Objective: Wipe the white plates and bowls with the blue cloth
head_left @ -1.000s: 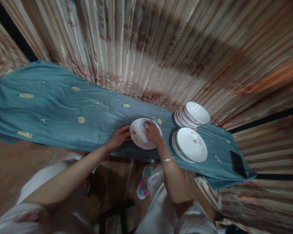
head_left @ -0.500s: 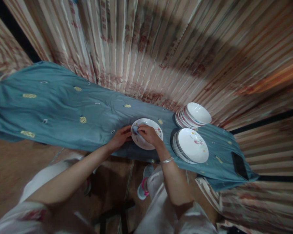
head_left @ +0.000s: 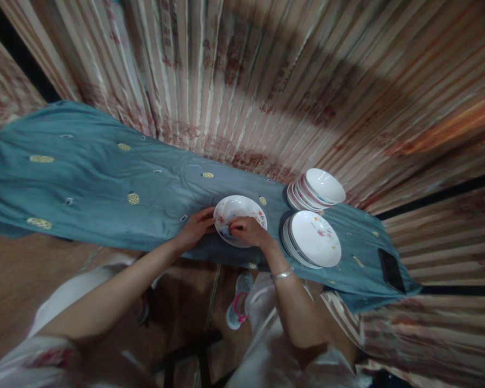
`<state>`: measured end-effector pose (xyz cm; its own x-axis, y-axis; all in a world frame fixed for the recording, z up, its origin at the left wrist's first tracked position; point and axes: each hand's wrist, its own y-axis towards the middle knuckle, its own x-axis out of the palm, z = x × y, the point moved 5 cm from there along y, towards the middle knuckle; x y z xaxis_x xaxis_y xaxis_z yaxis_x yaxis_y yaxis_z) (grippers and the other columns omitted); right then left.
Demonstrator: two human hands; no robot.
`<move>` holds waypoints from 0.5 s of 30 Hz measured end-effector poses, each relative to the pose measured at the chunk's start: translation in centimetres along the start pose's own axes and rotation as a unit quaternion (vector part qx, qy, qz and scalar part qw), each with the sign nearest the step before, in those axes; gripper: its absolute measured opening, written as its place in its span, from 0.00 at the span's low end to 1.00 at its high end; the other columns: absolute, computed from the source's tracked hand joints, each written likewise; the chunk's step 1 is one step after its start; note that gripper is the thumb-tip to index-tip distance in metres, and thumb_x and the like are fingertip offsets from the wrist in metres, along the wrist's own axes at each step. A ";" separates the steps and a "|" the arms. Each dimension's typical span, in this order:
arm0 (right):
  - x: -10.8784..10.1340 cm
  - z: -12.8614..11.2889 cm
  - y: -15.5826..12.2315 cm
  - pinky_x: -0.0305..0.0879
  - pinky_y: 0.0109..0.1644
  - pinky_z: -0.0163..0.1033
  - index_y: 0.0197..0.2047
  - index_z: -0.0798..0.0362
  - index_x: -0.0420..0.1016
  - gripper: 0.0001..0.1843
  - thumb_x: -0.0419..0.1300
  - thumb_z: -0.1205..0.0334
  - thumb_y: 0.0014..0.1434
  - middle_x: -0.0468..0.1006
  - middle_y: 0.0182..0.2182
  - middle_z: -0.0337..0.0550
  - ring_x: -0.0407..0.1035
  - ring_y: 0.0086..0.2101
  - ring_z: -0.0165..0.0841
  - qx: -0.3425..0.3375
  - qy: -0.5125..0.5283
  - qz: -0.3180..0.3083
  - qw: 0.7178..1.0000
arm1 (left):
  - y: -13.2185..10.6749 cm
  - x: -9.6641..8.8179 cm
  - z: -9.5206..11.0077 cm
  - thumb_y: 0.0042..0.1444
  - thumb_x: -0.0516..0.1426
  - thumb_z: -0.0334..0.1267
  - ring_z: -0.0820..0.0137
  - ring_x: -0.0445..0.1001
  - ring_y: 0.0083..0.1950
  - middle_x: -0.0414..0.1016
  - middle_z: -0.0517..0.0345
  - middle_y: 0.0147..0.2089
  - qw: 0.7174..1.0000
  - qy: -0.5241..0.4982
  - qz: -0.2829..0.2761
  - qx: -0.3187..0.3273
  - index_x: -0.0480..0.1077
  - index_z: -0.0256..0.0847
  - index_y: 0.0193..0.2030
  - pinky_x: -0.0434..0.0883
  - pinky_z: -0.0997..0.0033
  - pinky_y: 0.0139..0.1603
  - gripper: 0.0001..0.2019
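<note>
A white plate with a floral pattern lies in front of me on the teal tablecloth. My left hand is closed on its left rim, the thumb and fingertips at the edge. My right hand, a silver bangle on its wrist, reaches over the plate from the right. Its fingers press a small bluish cloth against the plate's inner surface; most of the cloth is hidden under them.
Right of the plate stands a stack of floral plates. Behind that, a stack of white bowls leans slightly. A dark phone lies near the right end. A pleated curtain hangs along the table's far side.
My right hand has moved the cloth from the plate's upper left down toward its lower left. My left hand stays at the rim. The view has shifted slightly.
</note>
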<state>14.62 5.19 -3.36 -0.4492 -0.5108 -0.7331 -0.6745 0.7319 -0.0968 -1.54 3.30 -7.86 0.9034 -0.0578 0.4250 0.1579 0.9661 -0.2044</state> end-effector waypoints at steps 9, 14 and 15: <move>-0.6 2.1 -1.6 0.69 0.48 0.35 0.30 0.51 0.83 0.10 0.60 0.71 0.52 0.84 0.34 0.37 0.76 0.39 0.33 0.075 -0.020 0.014 0.997 | 0.0 0.1 0.0 0.38 0.71 0.45 0.58 0.79 0.51 0.82 0.52 0.51 1.000 0.002 0.009 -0.006 0.79 0.43 0.45 0.77 0.59 0.50 0.24; -1.5 2.7 -2.8 0.69 0.45 0.35 0.29 0.50 0.83 0.10 0.59 0.70 0.51 0.83 0.31 0.36 0.76 0.36 0.33 0.102 -0.041 0.028 0.994 | -0.1 0.2 0.1 0.38 0.72 0.45 0.58 0.79 0.51 0.81 0.51 0.51 1.000 0.004 0.010 -0.008 0.79 0.43 0.45 0.77 0.58 0.51 0.24; -1.7 2.7 -3.0 0.69 0.45 0.35 0.29 0.50 0.83 0.10 0.59 0.70 0.51 0.83 0.31 0.36 0.76 0.36 0.33 0.103 -0.048 0.033 0.993 | -0.1 0.2 0.1 0.38 0.72 0.45 0.57 0.78 0.51 0.81 0.51 0.51 1.000 0.005 0.009 -0.007 0.79 0.42 0.45 0.77 0.57 0.51 0.25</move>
<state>18.95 5.09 -3.67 -0.4237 -0.4198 -0.8026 -0.5071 0.8442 -0.1739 -1.42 3.25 -7.63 0.9103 -0.0436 0.4117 0.1478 0.9631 -0.2249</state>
